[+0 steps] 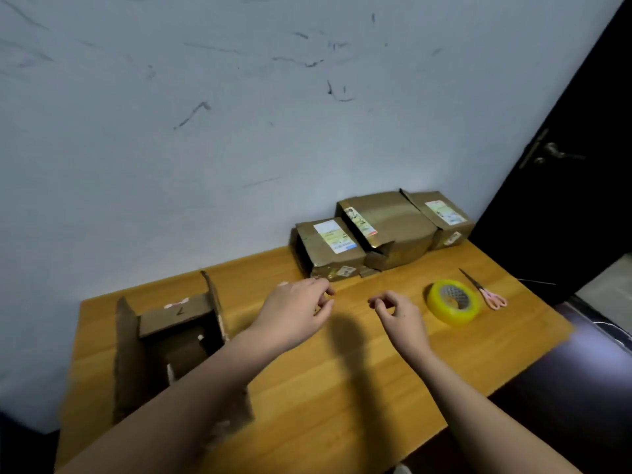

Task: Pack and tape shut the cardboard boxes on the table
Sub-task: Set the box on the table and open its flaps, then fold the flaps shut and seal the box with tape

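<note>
- Your left hand [294,311] hovers over the middle of the wooden orange-brown surface [342,388], fingers loosely curled and gripping nothing that can be made out.
- Your right hand [396,311] hovers just beside it, thumb and forefinger bent toward each other; it is too blurred to tell whether they pinch anything.
- The open brown cardboard box [178,343] stands at the surface's left side with its flaps up, partly behind your left forearm.
- Three closed brown cardboard boxes with printed labels [383,230] sit in a row against the wall at the far edge, touching one another.
- The roll of yellowish clear packing tape [453,302] lies flat to the right of your right hand.
- The pink-handled scissors [484,289] lie just beside the roll, blades pointing away from you.
- The pale grey wall [239,114] behind the surface is scuffed with dark marks.
- A dark door with a metal lever handle [561,153] stands at the right.
</note>
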Demonstrator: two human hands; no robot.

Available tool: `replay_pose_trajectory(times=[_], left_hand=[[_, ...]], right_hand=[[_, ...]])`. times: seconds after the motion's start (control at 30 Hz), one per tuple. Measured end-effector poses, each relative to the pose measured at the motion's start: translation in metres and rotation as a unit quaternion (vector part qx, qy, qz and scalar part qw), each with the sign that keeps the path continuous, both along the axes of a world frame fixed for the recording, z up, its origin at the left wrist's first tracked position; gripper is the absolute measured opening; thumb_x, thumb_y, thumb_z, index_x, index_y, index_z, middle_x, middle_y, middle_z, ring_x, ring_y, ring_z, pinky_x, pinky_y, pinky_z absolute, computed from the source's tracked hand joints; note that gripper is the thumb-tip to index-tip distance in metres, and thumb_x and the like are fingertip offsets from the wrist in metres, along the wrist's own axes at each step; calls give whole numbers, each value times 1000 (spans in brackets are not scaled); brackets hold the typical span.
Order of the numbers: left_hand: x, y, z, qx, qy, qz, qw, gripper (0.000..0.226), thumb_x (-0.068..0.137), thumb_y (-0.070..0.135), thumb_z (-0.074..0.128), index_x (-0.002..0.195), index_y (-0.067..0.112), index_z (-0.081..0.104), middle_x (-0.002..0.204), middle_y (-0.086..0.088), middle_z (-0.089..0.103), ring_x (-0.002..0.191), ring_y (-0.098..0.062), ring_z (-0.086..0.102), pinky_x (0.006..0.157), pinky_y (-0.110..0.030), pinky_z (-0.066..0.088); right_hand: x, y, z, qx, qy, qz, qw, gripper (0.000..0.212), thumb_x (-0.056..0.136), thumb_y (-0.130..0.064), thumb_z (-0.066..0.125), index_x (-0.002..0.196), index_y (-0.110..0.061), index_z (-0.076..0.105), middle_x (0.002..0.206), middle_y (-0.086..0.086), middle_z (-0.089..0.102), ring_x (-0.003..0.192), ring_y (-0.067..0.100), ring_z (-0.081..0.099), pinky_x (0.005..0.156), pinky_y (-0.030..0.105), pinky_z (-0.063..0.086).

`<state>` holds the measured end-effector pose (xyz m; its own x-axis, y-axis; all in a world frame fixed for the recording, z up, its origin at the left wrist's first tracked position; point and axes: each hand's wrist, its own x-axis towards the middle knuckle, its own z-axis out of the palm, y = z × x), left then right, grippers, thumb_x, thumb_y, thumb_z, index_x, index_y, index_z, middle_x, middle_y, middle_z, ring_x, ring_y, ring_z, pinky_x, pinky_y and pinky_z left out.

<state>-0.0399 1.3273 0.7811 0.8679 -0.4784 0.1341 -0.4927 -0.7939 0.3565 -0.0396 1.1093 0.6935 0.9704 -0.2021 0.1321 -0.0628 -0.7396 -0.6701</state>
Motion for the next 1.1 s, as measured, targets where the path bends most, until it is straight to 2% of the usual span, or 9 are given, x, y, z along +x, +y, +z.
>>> replay_pose_trajectory(times=[0.13,0.3,0.4,0.5,0.63,0.73,0.83,0.93,1.1], left_hand=[[34,-81,-26,42,34,-43,998,37,96,38,45,130,26,48,123,7,59,114,-13,55,92,-33,43],[83,-219,-77,105,88,-42,990,50,95,40,47,141,23,36,141,-3,45,129,-22,43,103,-39,37],[99,-296,-111,122,132,-18,984,55,94,40,49,142,18,34,143,-6,40,131,-25,39,106,-40,35],[103,-362,-138,173,181,-15,968,61,93,37,50,144,12,29,149,-11,29,136,-29,31,111,-42,29],[103,-411,-158,235,221,-7,946,63,95,30,46,148,8,21,158,-13,12,144,-31,15,117,-46,17],[103,-427,-167,275,241,4,931,62,95,26,48,148,7,20,156,-13,18,145,-29,11,118,-46,10],[107,-436,-174,319,211,0,924,56,96,28,50,144,7,31,154,-12,27,147,-28,5,119,-49,3],[112,-441,-177,341,189,-10,921,44,100,19,38,142,7,37,152,-14,32,147,-28,11,117,-52,-3],[113,-450,-182,381,176,-7,907,45,102,15,31,146,7,28,152,-14,31,141,-31,23,117,-49,-7]], right_hand=[[28,-103,-31,-82,118,-28,989,16,92,-23,57,102,-21,68,109,0,67,104,21,61,84,34,49],[71,-251,-65,-217,272,-15,937,47,95,-36,52,137,-17,44,139,11,46,130,29,42,101,37,38],[89,-322,-80,-254,318,-3,913,59,93,-40,53,143,-16,33,146,12,37,136,30,35,105,38,35],[100,-373,-89,-286,348,8,892,61,94,-38,52,146,-16,28,147,9,35,136,28,34,106,37,36],[116,-401,-98,-309,366,44,877,64,95,-40,54,147,-17,23,147,7,33,136,26,35,105,38,39],[128,-409,-108,-282,371,43,884,71,94,-39,56,150,-22,15,150,4,28,137,25,33,105,39,40],[136,-416,-117,-262,364,32,893,72,95,-42,54,150,-24,11,150,3,26,137,25,32,103,37,40],[142,-422,-126,-266,347,25,899,64,97,-45,47,148,-23,15,147,3,31,135,23,34,101,36,42],[144,-424,-136,-329,308,33,892,50,102,-44,36,144,-20,25,143,3,34,130,20,38,93,30,48]])
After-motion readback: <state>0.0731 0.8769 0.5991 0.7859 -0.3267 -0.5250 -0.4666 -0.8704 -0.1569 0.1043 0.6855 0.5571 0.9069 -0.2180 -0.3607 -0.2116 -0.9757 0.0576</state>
